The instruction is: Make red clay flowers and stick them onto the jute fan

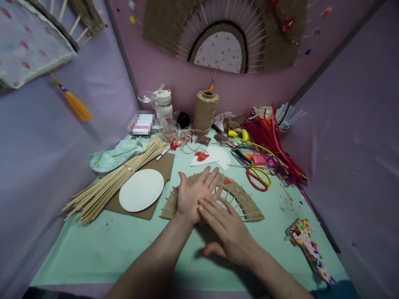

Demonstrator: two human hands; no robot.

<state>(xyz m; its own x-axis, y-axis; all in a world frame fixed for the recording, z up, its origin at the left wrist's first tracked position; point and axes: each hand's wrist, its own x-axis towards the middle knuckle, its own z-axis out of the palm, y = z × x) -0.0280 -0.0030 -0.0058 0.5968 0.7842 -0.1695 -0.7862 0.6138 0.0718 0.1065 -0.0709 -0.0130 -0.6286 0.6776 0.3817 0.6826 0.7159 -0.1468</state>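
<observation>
My left hand [193,198] is palm up with its fingers spread, over the table's middle. Across the heel of its palm lie the outstretched fingers of my right hand [229,232], palm down with the thumb apart. Whether anything small is between them is hidden. Behind and below both hands is a fan-shaped piece wrapped in jute twine [249,199], with thin sticks as ribs. A small red piece [228,181] sits on its upper band, and part of the fan is covered by my hands.
A bundle of thin sticks [124,174] and a white oval card [141,191] lie left. Scissors [257,185] and red pipe cleaners [264,141] are at right, with a patterned glue gun [307,245] nearer. A twine spool [205,114] and white bottle [163,104] stand behind.
</observation>
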